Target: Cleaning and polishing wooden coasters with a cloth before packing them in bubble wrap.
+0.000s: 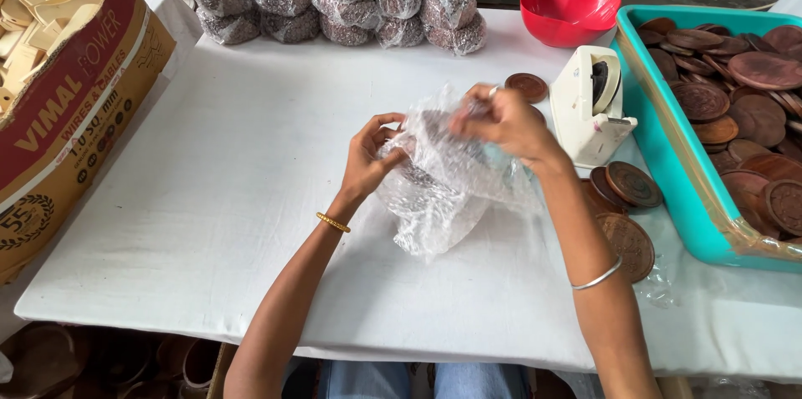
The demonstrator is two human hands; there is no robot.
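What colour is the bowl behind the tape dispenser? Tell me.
Red, clearest in the head view: the bowl beyond the tape dispenser.

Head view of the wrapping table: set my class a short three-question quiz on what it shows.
1. True or false: both hands hold the bubble wrap.
2. What stands right of the right hand? A) tape dispenser B) kettle C) scissors
3. What fills the teal tray?

Key: 1 true, the left hand grips it too. 2 A. 3 brown round discs.
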